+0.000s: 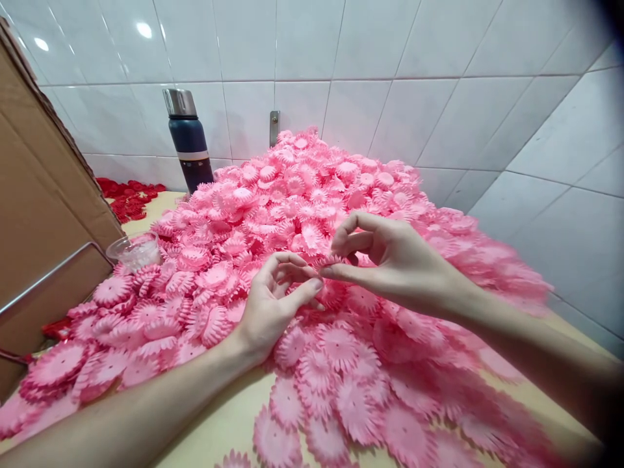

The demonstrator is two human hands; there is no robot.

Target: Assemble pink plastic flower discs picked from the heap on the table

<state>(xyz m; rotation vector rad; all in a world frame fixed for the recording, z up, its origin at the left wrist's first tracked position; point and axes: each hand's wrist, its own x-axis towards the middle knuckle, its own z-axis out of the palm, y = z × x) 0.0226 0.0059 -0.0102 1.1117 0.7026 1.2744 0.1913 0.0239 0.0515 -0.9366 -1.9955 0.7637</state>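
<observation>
A large heap of pink fringed flower discs (302,201), each round with a notched rim and some with a small centre hole, fills the middle of the table. Over the heap, my right hand (394,260) pinches a pink flower disc (331,260) between thumb and fingers, seen nearly edge-on. My left hand (275,302) is beside it, palm up, with curled fingers and the thumb drawn in close to them. Its fingertips meet the near edge of that disc; what lies between them is too small to make out.
A dark blue bottle (188,143) with a steel cap stands behind the heap. At left are a cardboard box (49,195), a clear plastic cup (136,252) and red pieces (129,198). A tiled wall (312,39) closes off the back, with a metal bracket (274,127).
</observation>
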